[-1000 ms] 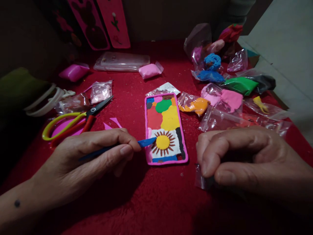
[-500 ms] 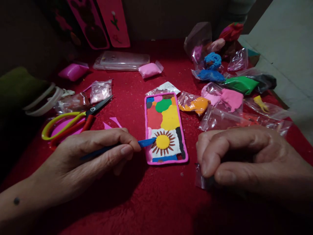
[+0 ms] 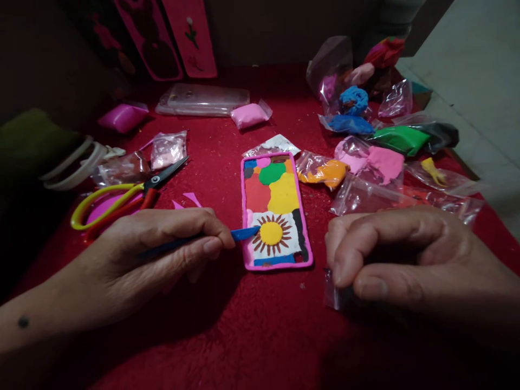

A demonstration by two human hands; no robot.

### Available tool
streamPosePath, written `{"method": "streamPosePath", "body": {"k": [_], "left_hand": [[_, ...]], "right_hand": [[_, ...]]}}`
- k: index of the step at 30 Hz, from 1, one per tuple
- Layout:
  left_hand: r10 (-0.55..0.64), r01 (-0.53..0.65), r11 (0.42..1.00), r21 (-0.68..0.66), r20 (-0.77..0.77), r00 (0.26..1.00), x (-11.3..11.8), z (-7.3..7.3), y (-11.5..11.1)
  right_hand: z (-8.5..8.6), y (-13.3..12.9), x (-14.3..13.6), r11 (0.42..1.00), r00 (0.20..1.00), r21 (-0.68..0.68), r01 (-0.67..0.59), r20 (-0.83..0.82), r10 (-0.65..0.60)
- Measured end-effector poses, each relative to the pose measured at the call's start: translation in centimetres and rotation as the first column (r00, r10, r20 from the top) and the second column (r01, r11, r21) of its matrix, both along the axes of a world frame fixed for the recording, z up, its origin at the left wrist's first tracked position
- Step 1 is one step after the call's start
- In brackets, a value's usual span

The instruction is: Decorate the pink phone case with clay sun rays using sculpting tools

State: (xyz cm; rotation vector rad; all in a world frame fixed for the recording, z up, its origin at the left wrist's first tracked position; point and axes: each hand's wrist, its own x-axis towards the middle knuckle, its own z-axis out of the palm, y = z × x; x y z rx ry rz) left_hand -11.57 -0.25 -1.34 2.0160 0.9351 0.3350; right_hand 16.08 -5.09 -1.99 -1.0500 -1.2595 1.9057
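Observation:
My left hand point(image 3: 162, 249) is closed around a blue plastic clay knife point(image 3: 245, 233), held like a pen. Its blade tip meets the brown rays at the left side of a yellow clay sun point(image 3: 271, 233). That sun sits on a white patch of a phone case point(image 3: 284, 195) covered in coloured clay, with a pink clay rim, lying flat. To the right of the case, my right hand point(image 3: 406, 254) is curled, thumb close to the forefinger. Beneath its fingers shows the edge of a small clear bag point(image 3: 332, 291); whether the fingers pinch anything is hidden.
Scissors point(image 3: 117, 203) with yellow and red handles lie at left by pink scraps point(image 3: 192, 199). Clear phone cases point(image 3: 203, 100) and a pink clay packet point(image 3: 249, 115) lie behind. Bags of orange point(image 3: 329, 173), green point(image 3: 400, 140) and blue clay point(image 3: 350, 124) crowd the right.
Almost nothing differs. The view has shifted very slightly, and both hands keep their poses, with the blue knife tip still at the sun's left edge.

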Motion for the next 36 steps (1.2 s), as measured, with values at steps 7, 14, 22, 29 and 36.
{"method": "streamPosePath", "body": {"k": [7,14,22,29,36], "left_hand": [[-0.067,0.069,0.995,0.074,-0.022,0.998,-0.16,0.41,-0.01],[-0.113,0.123,0.978,0.166,-0.072,0.991,0.02,0.32,0.03],[-0.044,0.052,0.987,0.152,-0.053,0.998,-0.26,0.71,-0.23],[-0.101,0.108,0.981,0.161,-0.050,0.994,-0.01,0.54,-0.16],[-0.105,0.112,0.976,0.185,-0.048,0.993,0.08,0.25,0.01]], "right_hand": [[0.22,0.03,0.11,1.000,1.000,-0.005,0.000,0.024,0.000],[0.10,0.01,0.15,1.000,0.999,0.006,0.004,0.035,-0.004],[-0.05,-0.07,0.24,1.000,0.998,0.028,0.015,0.062,-0.016],[-0.11,-0.16,0.27,1.000,0.999,0.001,0.014,0.044,-0.014],[0.23,0.02,0.15,1.000,0.998,0.018,0.019,0.068,-0.020]]}}
